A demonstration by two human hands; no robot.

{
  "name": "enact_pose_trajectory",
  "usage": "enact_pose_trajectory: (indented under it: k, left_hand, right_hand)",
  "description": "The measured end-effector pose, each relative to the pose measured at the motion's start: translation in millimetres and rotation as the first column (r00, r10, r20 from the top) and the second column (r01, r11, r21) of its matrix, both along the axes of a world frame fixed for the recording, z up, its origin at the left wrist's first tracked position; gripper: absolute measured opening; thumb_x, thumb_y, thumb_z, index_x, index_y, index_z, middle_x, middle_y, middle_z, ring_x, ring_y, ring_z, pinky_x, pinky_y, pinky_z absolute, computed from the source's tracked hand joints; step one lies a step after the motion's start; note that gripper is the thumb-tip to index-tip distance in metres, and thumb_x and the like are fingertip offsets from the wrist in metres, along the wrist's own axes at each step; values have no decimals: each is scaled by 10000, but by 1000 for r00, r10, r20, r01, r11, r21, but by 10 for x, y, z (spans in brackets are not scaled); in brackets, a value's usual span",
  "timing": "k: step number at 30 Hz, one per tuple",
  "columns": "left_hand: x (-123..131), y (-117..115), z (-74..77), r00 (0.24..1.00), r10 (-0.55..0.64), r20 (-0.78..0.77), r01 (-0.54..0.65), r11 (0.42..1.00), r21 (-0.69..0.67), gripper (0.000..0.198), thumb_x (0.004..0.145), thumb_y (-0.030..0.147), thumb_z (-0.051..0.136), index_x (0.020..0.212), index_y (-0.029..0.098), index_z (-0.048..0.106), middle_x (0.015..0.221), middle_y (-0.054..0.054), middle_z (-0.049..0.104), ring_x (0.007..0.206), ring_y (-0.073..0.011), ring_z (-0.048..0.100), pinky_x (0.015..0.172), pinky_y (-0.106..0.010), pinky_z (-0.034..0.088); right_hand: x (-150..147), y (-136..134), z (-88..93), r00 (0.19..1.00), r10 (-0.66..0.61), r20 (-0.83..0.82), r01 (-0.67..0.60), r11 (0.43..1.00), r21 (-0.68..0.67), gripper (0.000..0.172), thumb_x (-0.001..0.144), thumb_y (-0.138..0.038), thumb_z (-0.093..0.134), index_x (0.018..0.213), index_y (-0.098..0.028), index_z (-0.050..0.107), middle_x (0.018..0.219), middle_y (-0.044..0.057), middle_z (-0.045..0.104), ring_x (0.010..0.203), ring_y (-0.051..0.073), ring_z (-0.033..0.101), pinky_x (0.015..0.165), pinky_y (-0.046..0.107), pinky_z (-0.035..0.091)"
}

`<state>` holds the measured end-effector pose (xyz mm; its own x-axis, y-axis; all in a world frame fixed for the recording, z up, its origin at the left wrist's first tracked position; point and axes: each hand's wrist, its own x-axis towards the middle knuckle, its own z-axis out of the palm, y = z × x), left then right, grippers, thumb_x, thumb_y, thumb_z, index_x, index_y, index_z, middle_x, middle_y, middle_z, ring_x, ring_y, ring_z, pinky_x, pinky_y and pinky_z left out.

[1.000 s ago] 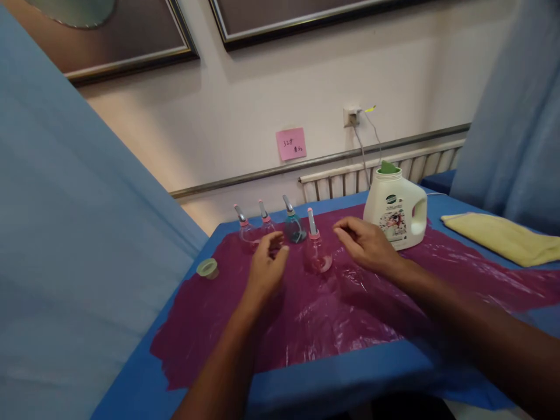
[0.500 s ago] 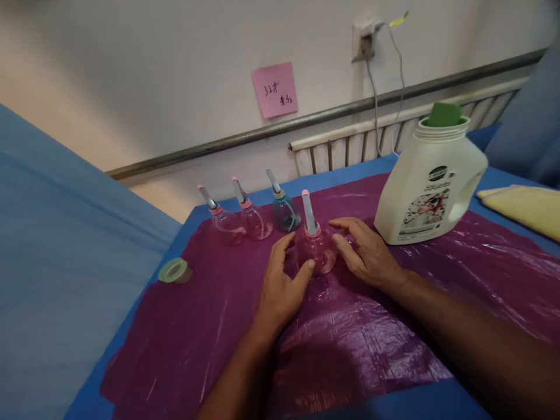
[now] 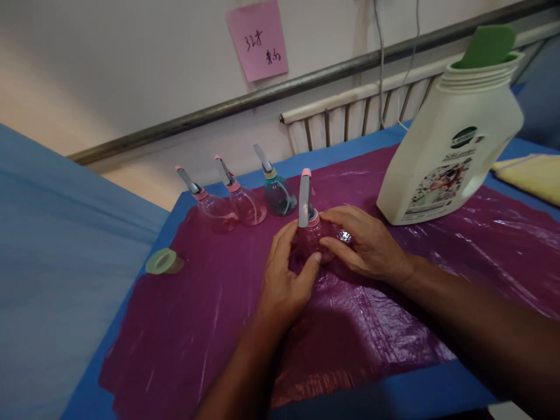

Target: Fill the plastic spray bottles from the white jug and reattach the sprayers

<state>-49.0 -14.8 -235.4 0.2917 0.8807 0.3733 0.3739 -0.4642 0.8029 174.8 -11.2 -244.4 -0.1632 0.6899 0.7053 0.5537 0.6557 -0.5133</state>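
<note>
A small clear pink spray bottle (image 3: 311, 238) with a grey-and-pink pump head stands upright on the purple plastic sheet (image 3: 196, 326), between my two hands. My left hand (image 3: 284, 283) is curled about its left side, thumb against the front. On the right side, the fingers and thumb of my right hand (image 3: 370, 242) press on the bottle near its neck and body. Behind to the left stand two more pink spray bottles, one farther left (image 3: 214, 213) and one beside it (image 3: 248, 205), then a teal spray bottle (image 3: 280, 195).
A large cream jug (image 3: 441, 146) with a green piece (image 3: 487, 46) in its mouth stands to the right. A pale green cup-like piece (image 3: 165, 261) lies at the left. A yellow cloth (image 3: 531, 175) is at the far right; a pink note (image 3: 258, 41) hangs on the wall.
My hands have closed in on the pink spray bottle, the right one moving left onto it. The pump head has turned a little. The camera view has shifted closer and lower.
</note>
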Motion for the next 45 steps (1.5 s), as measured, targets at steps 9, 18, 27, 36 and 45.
enact_pose_trajectory:
  k: [9, 18, 27, 36, 45]
  left_hand:
    - [12, 18, 69, 994, 40, 104, -38, 999, -26, 470, 1027, 262, 732, 1493, 315, 726, 1437, -72, 757, 1252, -247, 734, 1144, -451, 602]
    - [15, 26, 82, 996, 31, 78, -32, 999, 5, 472, 1032, 312, 771, 1501, 334, 722, 1444, -73, 741, 1278, -264, 723, 1139, -464, 591]
    - [-10, 32, 56, 995, 88, 40, -90, 995, 52, 515, 959, 334, 861, 1457, 342, 728, 1371, -65, 710, 1176, -231, 719, 996, -404, 625]
    - [12, 4, 77, 998, 60, -6, -59, 995, 83, 458, 997, 223, 718, 1451, 284, 691, 1427, -88, 703, 1267, -250, 696, 1084, -458, 604]
    - [73, -47, 41, 996, -57, 68, 60, 997, -47, 608, 997, 190, 691, 1585, 274, 565, 1605, -112, 650, 1474, -305, 637, 1283, -556, 496]
  right_hand:
    - [-35, -85, 66, 1000, 20, 6, -20, 1000, 14, 300, 1119, -324, 643, 1411, -260, 665, 1286, 118, 758, 1189, 296, 734, 1041, 521, 634]
    - [-36, -56, 17, 1000, 6, -12, -5, 995, 96, 230, 1081, -202, 672, 1300, -255, 716, 1304, 107, 778, 1202, 278, 751, 1062, 505, 636]
    - [-26, -96, 72, 999, 44, -6, -43, 993, 109, 203, 1034, -181, 688, 1225, -246, 706, 1274, 116, 786, 1197, 287, 766, 1042, 506, 645]
    - [-21, -98, 15, 998, 31, -48, -33, 999, -43, 417, 1085, -396, 675, 1464, -236, 609, 1360, 143, 770, 1244, 313, 751, 1082, 544, 624]
    - [-41, -129, 32, 996, 48, -73, -55, 993, -101, 356, 1110, -341, 632, 1449, -233, 639, 1320, 115, 786, 1175, 284, 768, 1054, 493, 623]
